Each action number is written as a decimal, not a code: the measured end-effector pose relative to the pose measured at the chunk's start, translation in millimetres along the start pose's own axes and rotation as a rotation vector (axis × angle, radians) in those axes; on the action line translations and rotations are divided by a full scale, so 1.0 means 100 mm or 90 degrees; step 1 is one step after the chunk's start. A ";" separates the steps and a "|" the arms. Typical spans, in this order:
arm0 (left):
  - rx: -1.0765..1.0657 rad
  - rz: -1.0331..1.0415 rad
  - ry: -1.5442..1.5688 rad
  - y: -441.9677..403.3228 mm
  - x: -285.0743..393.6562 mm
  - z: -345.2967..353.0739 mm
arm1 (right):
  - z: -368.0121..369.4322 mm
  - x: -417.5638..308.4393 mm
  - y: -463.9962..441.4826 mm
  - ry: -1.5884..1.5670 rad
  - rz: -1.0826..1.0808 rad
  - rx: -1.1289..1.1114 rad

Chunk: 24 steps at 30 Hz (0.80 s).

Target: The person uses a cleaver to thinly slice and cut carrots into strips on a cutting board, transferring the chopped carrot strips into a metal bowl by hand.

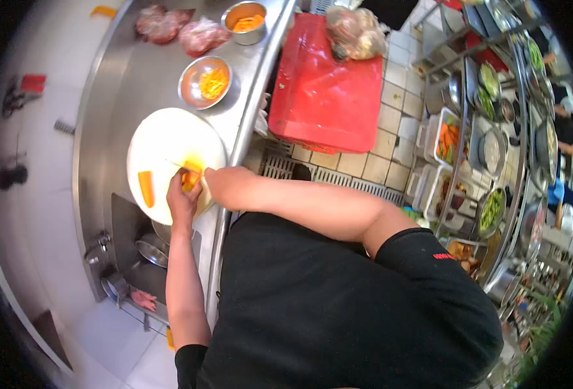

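Note:
A round white cutting board (160,133) lies on the steel counter. My left hand (184,198) is over its near part, fingers bent and closed on an orange carrot piece (192,176). Close beside it, at the board's right edge, my right hand (229,188) is closed in a fist around what looks like a knife; its handle is hidden and only a thin, blurred line of blade shows near the carrot. Another carrot piece (146,188) rests on the board, left of my left hand.
Beyond the board stand a steel bowl (187,83) of carrot strips and a steel pot (247,39) with carrot slices. Raw meat (202,35) lies beside them. A sink (128,220) is at the left, a red crate (328,91) at the right, and food racks (468,129) further right.

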<state>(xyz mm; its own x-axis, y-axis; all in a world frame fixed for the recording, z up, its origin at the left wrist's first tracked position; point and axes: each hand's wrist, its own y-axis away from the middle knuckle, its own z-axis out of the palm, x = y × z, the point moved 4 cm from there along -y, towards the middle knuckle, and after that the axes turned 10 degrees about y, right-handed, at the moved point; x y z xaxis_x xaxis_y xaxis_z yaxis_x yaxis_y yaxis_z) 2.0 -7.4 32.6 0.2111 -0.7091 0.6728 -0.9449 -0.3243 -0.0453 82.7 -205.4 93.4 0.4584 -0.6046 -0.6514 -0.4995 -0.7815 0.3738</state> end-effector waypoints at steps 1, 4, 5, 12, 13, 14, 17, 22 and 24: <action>0.000 -0.007 -0.009 0.00 0.00 -0.01 | 0.03 0.01 0.01 -0.010 0.003 0.010; -0.002 -0.015 -0.018 0.03 -0.09 0.01 | 0.07 0.05 0.03 -0.043 0.005 0.023; 0.013 -0.014 -0.017 0.02 -0.13 0.02 | 0.07 0.07 0.04 -0.054 -0.008 0.027; -0.019 0.037 -0.048 0.06 -0.15 -0.02 | 0.01 0.05 0.18 -0.115 0.018 0.065; -0.022 0.048 -0.055 0.07 -0.16 -0.04 | 0.01 0.04 0.20 -0.084 -0.006 0.067; -0.032 0.052 -0.065 0.07 -0.19 -0.05 | 0.02 0.04 0.19 -0.089 -0.005 0.066; -0.064 0.072 -0.053 0.04 -0.20 -0.09 | 0.02 0.02 0.16 -0.056 -0.009 0.054; -0.024 0.014 -0.062 0.12 -0.38 -0.19 | -0.21 0.12 0.23 -0.067 0.014 0.055; -0.016 -0.028 -0.054 0.17 -0.40 -0.23 | -0.29 0.20 0.23 -0.064 0.003 0.040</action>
<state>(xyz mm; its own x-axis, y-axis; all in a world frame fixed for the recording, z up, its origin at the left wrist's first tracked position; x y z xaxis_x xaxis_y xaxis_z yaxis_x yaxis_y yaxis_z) -28.3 30.0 21.6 0.2718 -0.7455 0.6086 -0.9399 -0.3414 0.0015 101.6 -239.8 107.5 0.3816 -0.5876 -0.7135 -0.5481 -0.7654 0.3372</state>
